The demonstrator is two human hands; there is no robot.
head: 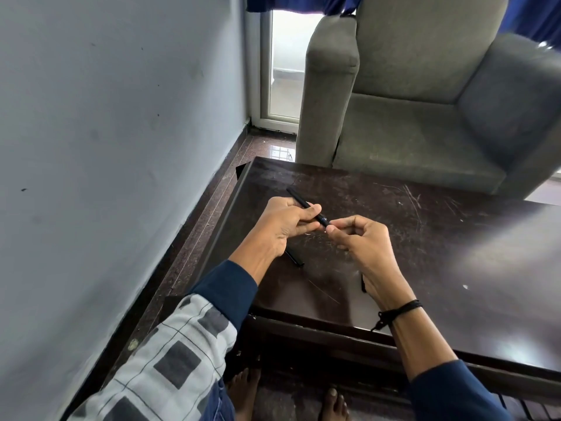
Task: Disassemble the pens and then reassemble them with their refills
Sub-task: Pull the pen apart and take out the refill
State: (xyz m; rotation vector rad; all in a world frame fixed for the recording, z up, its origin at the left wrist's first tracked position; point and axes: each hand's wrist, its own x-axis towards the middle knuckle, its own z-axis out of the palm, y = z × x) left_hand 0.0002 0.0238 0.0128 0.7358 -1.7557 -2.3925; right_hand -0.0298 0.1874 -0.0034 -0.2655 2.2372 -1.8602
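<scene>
Black slender pen [299,199], fingers [333,230] pinching tip

Pen [303,205]: black, plastic by the look; barrel matt, small glint at the near end.
Desk [425,238]: dark wood, lacquered and glossy; top much scratched and scuffed.
Armchair [409,132]: grey woven cloth, matt, slightly worn.
Floor [267,147]: speckled brown stone, polished, reflective.
Wall [121,117]: pale paint, matt, dotted with dark marks.
Left sleeve [227,293]: navy cloth, smooth, matt.
Wrist cord [400,308]: black thread, matt.
</scene>
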